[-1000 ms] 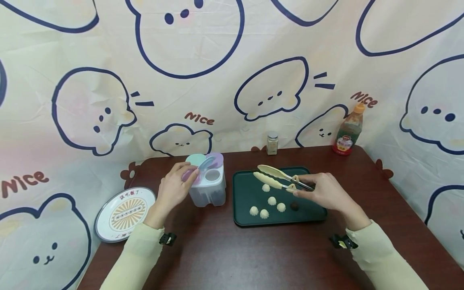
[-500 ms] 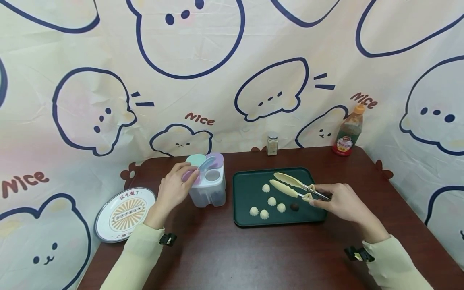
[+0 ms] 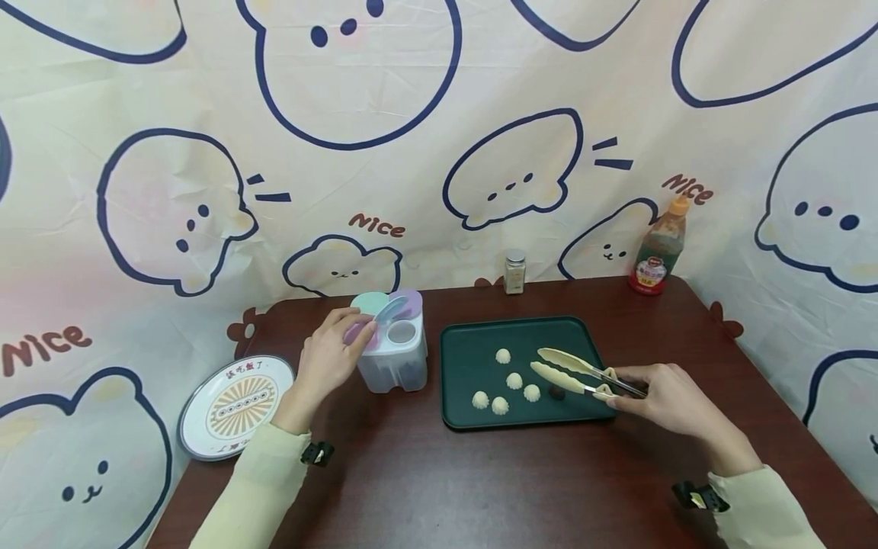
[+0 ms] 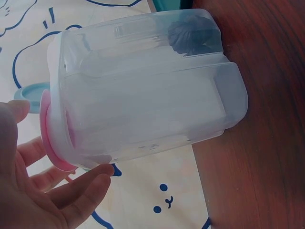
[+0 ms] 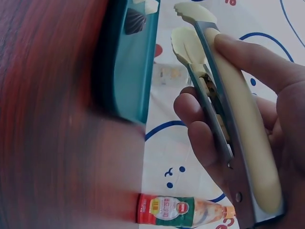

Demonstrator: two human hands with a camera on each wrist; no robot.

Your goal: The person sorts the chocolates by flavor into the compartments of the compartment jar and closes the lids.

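Note:
My left hand (image 3: 328, 355) rests on a clear plastic storage box (image 3: 394, 370) with coloured lids. Its thumb is at a raised blue lid (image 4: 35, 98) and its fingers curl around the side by the pink lid (image 4: 50, 129). A dark ridged piece (image 4: 193, 36) lies inside the box. My right hand (image 3: 675, 400) grips kitchen tongs (image 3: 565, 380) with cream tips, parted and with nothing between them. They hover over the right part of a green tray (image 3: 466, 343). Several small white ridged pieces (image 3: 514, 380) and one dark piece (image 5: 135, 21) lie on the tray.
A white patterned plate (image 3: 240, 404) leans at the table's left edge. Behind the tray stands a small glass jar (image 3: 514, 272) with a grey cap. A sauce bottle (image 3: 658, 252) with an orange top stands at the back right, against the printed cloth backdrop (image 3: 384, 183).
My right hand has drawn the tongs rightward and toward me, from above the tray's middle to its right side, near the dark piece. My left hand and the box have stayed still.

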